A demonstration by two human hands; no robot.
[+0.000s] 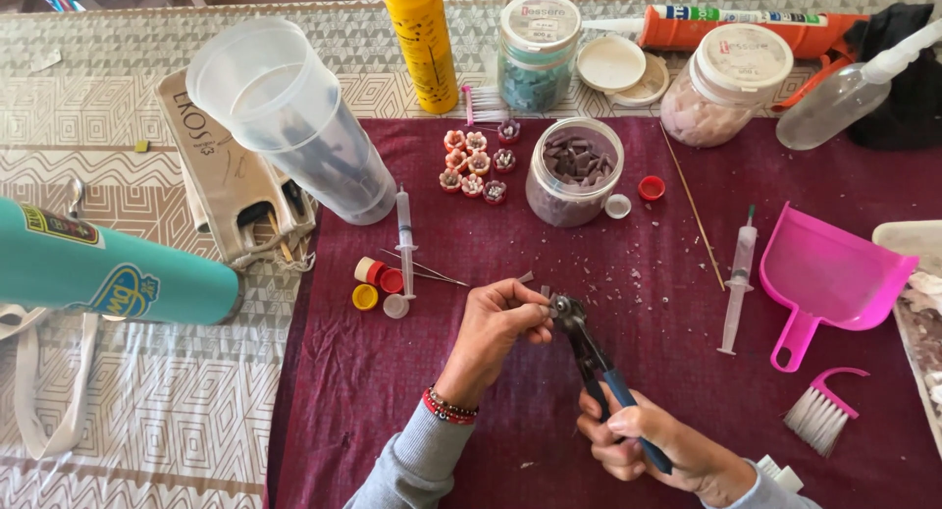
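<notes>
right hand (643, 435): closest to the camera, wrapped tight around the blue handles of the wheeled tile nippers (589, 347), so the squeeze comes from this side.
nippers: angled up and to the left, with the wheel head right at the other hand's fingertips.
left hand (500, 322): pinched narrow on a small tile chip (543, 291), feeding it to the nipper head; the chip is held just above the cloth, about centre frame, probably so the offcuts drop onto it.
cloth: a maroon cloth (412, 401) covers this part of the tabletop (137, 421), already speckled with tiny crumbs.
beside the hands: a pink dustpan (834, 273) and a small brush (819, 411) on the right, handy for those crumbs; one syringe (736, 278) there, another (403, 239) on the left next to some coloured bottle caps (378, 283).
middle: an open jar of dark tile pieces (574, 170) just beyond the hands, within easy reach, with a cluster of little flower-shaped pieces (476, 160) beside it.
far edge: a yellow bottle (422, 43), two lidded jars, a caulk tube (736, 23) and a spray bottle (854, 87) lined up out of the way.
left: a clear tumbler (294, 121) lying tilted and a teal bottle (98, 264).
</notes>
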